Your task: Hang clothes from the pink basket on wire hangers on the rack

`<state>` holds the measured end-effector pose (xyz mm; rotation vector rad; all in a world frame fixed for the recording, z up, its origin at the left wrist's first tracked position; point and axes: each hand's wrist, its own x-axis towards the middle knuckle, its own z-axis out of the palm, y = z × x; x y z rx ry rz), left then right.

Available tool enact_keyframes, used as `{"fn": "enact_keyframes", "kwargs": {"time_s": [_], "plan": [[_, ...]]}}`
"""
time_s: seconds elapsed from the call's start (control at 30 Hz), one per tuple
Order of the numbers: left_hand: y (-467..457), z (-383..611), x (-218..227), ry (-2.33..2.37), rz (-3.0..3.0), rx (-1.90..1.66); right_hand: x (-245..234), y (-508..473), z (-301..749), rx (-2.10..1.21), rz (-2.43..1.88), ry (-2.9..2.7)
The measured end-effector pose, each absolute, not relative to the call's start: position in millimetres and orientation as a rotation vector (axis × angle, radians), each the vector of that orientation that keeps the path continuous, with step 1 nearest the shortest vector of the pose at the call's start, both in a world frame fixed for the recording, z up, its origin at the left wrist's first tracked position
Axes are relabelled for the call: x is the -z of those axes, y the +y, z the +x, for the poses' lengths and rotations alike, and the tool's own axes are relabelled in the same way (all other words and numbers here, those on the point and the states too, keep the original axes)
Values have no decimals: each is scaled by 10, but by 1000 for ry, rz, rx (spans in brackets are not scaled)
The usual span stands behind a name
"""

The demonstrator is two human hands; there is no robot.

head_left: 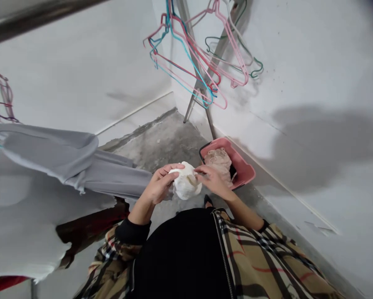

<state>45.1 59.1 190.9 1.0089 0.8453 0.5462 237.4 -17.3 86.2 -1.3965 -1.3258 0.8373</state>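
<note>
A small, bunched-up white cloth (187, 189) is held in front of my body at waist height; its folds hide what kind of garment it is. My left hand (160, 182) grips its left side, thumb and fingers closed on the fabric. On the opposite edge, the fingers of my right hand (214, 179) pinch the cloth. Below and beyond my right hand, a pink basket (244, 168) stands on the floor with crumpled beige-pink laundry (219, 161) in it.
Several coloured hangers (202, 62) hang ahead on a metal stand (201, 85) in the corner. Grey trousers (74, 160) hang at my left, above a white cloth (24, 232). A metal rail (33, 16) crosses the upper left. The white wall (314, 74) runs along my right.
</note>
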Motion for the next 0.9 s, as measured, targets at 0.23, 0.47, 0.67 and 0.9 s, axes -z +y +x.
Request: {"fn": "enact_keyframes", "kwargs": {"time_s": [0.23, 0.47, 0.67, 0.9], "plan": [[507, 207, -2015, 757, 897, -675, -788, -79, 1881, -1018, -1297, -1598], [472, -41, -2084, 786, 968, -733, -924, -3, 1612, -952, -1317, -1371], [602, -303, -2074, 907, 1019, -782, -1193, 60, 1877, -975, -1326, -1060], [777, -459, -1920, 1028, 1383, -618, -1818, 95, 2205, -830, -1331, -1165]]}}
